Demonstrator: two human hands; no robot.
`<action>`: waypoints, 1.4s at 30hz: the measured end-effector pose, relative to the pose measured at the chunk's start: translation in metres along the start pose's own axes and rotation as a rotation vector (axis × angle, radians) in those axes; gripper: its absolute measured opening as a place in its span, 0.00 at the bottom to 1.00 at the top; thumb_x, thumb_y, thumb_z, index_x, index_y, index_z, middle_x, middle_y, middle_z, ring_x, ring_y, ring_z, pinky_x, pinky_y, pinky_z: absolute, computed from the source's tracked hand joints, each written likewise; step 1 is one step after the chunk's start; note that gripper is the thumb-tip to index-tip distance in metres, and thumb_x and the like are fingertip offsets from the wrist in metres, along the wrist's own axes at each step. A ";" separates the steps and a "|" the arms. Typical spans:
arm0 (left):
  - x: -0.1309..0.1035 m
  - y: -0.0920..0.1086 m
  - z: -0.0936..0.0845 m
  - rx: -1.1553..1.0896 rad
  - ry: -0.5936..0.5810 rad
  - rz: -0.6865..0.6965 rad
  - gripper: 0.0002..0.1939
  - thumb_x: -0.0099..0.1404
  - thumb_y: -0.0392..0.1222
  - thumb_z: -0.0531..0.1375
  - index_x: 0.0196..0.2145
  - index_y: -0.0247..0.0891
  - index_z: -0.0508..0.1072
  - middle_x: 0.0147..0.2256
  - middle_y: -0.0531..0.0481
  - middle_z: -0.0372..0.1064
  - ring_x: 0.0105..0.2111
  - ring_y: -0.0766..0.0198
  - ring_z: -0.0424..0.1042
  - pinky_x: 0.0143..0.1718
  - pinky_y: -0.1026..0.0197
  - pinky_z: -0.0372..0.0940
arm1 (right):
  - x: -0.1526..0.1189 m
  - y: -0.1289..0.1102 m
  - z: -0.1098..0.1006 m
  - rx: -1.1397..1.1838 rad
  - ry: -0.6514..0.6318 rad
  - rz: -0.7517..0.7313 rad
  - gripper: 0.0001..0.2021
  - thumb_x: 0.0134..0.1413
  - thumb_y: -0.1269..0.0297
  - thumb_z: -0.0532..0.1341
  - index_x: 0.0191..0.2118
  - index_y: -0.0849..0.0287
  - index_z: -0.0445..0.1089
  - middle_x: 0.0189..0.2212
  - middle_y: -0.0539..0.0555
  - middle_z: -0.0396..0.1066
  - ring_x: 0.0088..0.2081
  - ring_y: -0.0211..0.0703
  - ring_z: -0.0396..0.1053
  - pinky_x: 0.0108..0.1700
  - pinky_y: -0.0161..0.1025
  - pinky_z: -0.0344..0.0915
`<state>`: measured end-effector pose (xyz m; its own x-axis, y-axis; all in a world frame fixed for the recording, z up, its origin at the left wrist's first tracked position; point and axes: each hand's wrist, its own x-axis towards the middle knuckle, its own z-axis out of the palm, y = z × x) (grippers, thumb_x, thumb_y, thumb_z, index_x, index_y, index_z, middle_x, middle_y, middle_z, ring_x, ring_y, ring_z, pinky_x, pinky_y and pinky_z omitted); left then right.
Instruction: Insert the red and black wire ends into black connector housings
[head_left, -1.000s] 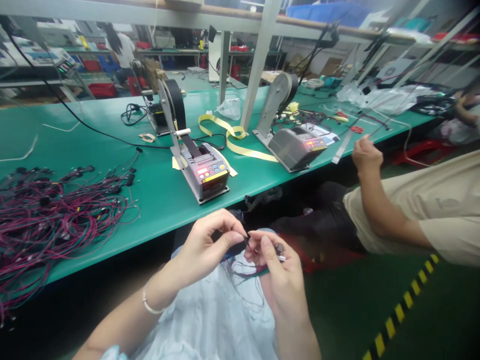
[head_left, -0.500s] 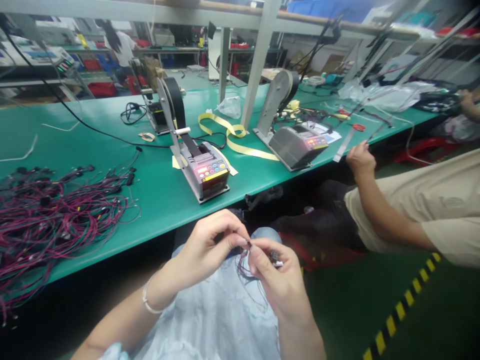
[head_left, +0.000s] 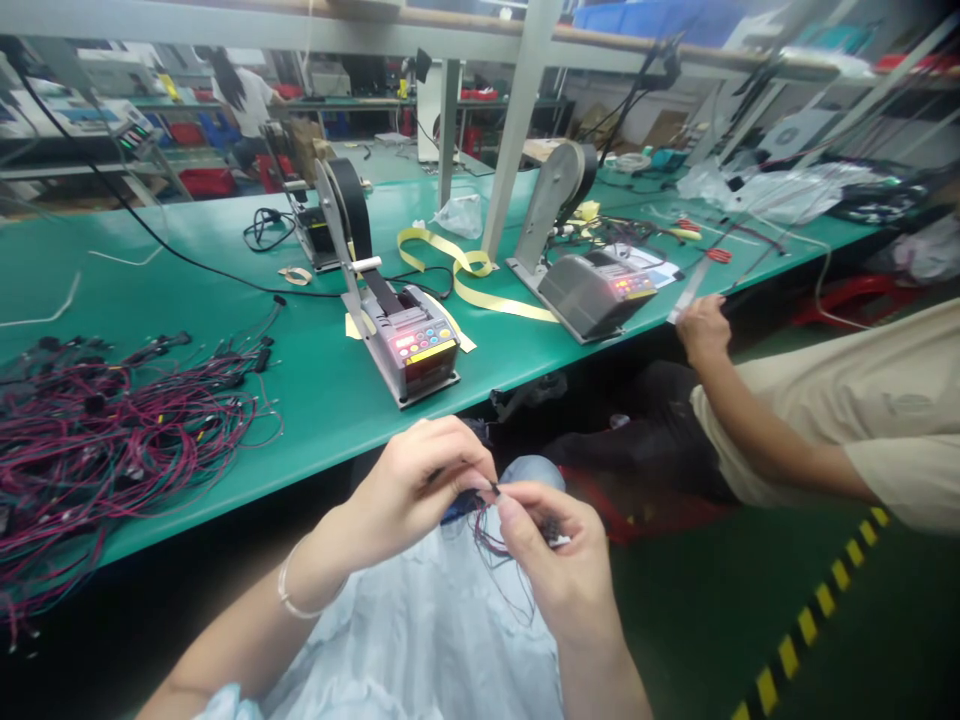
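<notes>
My left hand (head_left: 409,490) and my right hand (head_left: 559,555) meet over my lap, below the front edge of the green table (head_left: 315,385). Both pinch a thin bundle of red and dark wires (head_left: 491,530) with a small black end at the fingertips. A small connector shows in my right palm, mostly hidden. A white bracelet sits on my left wrist. The nearest tape dispenser (head_left: 409,345) with lit buttons stands on the table just beyond my hands.
A large pile of red and black wire harnesses (head_left: 112,430) covers the table's left. A second tape dispenser (head_left: 592,285) and yellow tape strips (head_left: 480,285) lie to the right. A co-worker's arm (head_left: 750,400) reaches to the table edge at right. Yellow-black floor tape (head_left: 810,620) runs lower right.
My hands shifted slightly and closed tighter on the wires. The co-worker's hand moved left and up toward the table edge.
</notes>
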<state>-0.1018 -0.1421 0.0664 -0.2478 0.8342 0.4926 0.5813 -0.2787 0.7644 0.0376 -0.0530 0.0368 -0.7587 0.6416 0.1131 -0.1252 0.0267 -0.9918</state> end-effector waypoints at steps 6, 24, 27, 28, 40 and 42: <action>0.000 0.000 -0.001 -0.109 0.013 0.009 0.05 0.61 0.32 0.58 0.30 0.35 0.73 0.28 0.49 0.70 0.30 0.68 0.67 0.32 0.66 0.61 | -0.001 -0.001 0.004 -0.022 0.030 -0.015 0.09 0.50 0.62 0.61 0.27 0.60 0.73 0.13 0.47 0.60 0.16 0.29 0.52 0.16 0.28 0.50; -0.011 0.014 0.039 -1.044 0.277 -0.678 0.14 0.56 0.48 0.63 0.24 0.34 0.67 0.20 0.56 0.56 0.19 0.74 0.54 0.21 0.69 0.50 | -0.017 0.010 0.030 0.135 0.108 -0.024 0.11 0.57 0.60 0.56 0.26 0.59 0.65 0.16 0.44 0.51 0.18 0.30 0.48 0.21 0.32 0.50; -0.010 0.017 0.040 -1.059 0.309 -0.721 0.15 0.55 0.47 0.64 0.24 0.33 0.66 0.20 0.56 0.56 0.19 0.75 0.52 0.21 0.70 0.48 | -0.016 0.008 0.033 0.162 0.131 -0.029 0.12 0.56 0.60 0.56 0.25 0.59 0.66 0.18 0.46 0.55 0.19 0.31 0.52 0.22 0.31 0.52; -0.010 0.018 0.040 -1.074 0.309 -0.737 0.15 0.55 0.47 0.64 0.24 0.33 0.66 0.20 0.56 0.55 0.19 0.75 0.52 0.20 0.70 0.48 | -0.016 0.008 0.033 0.173 0.133 -0.032 0.12 0.56 0.60 0.56 0.25 0.59 0.66 0.18 0.46 0.56 0.20 0.31 0.52 0.22 0.31 0.52; -0.004 0.005 0.023 -0.908 0.115 -0.507 0.10 0.57 0.45 0.63 0.27 0.34 0.74 0.28 0.51 0.63 0.25 0.72 0.62 0.26 0.68 0.58 | -0.012 -0.001 0.029 0.008 0.146 -0.078 0.11 0.57 0.62 0.55 0.25 0.59 0.62 0.16 0.44 0.49 0.19 0.30 0.48 0.20 0.30 0.47; -0.007 0.007 0.024 -0.936 0.102 -0.514 0.09 0.58 0.44 0.62 0.27 0.35 0.75 0.31 0.51 0.62 0.26 0.71 0.63 0.27 0.67 0.59 | -0.013 -0.003 0.029 -0.032 0.124 -0.115 0.10 0.57 0.63 0.55 0.26 0.58 0.63 0.17 0.44 0.50 0.19 0.30 0.49 0.20 0.30 0.47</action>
<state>-0.0775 -0.1385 0.0586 -0.3826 0.9237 0.0203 -0.4259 -0.1959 0.8833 0.0292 -0.0830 0.0398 -0.6553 0.7228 0.2196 -0.1849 0.1284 -0.9743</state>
